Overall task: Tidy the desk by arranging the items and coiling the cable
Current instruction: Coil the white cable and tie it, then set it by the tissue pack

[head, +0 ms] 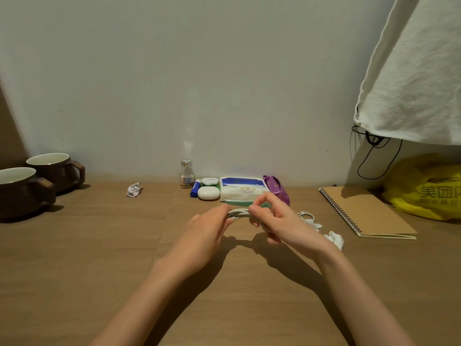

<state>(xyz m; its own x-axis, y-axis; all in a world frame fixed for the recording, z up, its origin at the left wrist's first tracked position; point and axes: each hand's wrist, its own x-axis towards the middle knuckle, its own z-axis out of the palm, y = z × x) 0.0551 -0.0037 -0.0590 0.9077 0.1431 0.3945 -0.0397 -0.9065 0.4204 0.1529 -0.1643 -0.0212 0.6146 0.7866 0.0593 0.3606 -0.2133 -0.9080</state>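
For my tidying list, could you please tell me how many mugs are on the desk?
2. Both stand far left on the desk: the near mug, cut by the frame edge, and the far mug behind it. Others may sit off-frame.

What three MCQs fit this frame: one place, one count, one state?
1. Where is the notebook?
A. far left
B. centre, against the wall
C. right, beside the yellow bag

2. How many mugs are there?
A. one
B. two
C. three

3. The white cable is:
A. pinched by the left hand and right hand
B. plugged into a charger
C. inside a mug

Key:
1 C: the notebook lies at right, next to the bag.
2 B: two brown mugs stand at far left.
3 A: fingers of both hands close on the cable bundle between them.
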